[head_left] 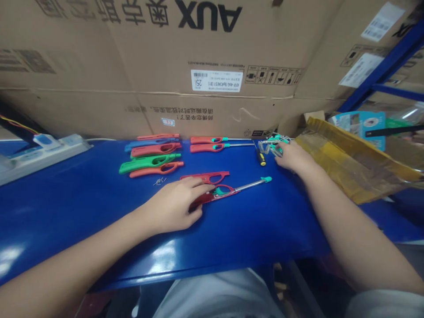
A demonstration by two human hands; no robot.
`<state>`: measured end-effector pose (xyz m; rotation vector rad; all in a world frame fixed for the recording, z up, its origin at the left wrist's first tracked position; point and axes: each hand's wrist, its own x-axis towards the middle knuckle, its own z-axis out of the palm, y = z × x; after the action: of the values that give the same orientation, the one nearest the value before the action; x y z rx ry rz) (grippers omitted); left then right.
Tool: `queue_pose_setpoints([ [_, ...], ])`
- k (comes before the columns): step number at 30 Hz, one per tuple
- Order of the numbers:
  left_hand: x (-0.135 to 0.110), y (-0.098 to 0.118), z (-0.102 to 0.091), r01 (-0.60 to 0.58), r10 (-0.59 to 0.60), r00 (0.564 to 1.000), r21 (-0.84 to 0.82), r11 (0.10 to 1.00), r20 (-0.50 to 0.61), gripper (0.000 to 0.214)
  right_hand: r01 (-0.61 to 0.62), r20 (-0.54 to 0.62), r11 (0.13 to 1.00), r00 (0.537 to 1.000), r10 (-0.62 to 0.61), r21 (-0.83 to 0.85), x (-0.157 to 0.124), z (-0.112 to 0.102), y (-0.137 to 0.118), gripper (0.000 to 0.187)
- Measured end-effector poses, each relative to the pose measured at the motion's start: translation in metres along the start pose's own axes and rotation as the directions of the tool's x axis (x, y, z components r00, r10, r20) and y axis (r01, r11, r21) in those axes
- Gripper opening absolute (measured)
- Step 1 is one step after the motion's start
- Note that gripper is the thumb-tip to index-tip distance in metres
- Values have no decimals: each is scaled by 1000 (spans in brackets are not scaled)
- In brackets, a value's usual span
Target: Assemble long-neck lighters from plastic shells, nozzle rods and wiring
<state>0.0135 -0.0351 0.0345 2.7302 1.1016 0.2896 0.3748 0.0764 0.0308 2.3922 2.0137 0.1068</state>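
My left hand is closed around the handle of a red long-neck lighter. A green trigger shows in its handle, and a teal cap sits on the tip of its metal tube. Just behind lies a loose red handle half. Over at the back right, my right hand reaches into a small pile of green and clear parts; its fingertips are partly hidden among them. A yellow-and-black screwdriver lies beside that pile. Two red lighters with metal tubes rest at the back.
Several coloured lighter handles lie in a stack at the back left, with small screws in front. A power strip is far left. A taped carton stands at right. Large cardboard walls the back of the blue table.
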Motion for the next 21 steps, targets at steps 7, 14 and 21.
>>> queue_pose_setpoints([
  [7, 0, -3, 6, 3, -7, 999, -114, 994, -33, 56, -17, -109, 999, 994, 22, 43, 11, 13, 5, 39],
  [14, 1, -5, 9, 57, -67, 997, -200, 978, -41, 50, -40, -112, 998, 993, 46, 57, 13, 15, 3, 23],
  [21, 3, -5, 10, 71, -93, 992, -237, 969, -80, 47, 8, -172, 995, 985, 10, 104, 6, 4, -4, 20],
])
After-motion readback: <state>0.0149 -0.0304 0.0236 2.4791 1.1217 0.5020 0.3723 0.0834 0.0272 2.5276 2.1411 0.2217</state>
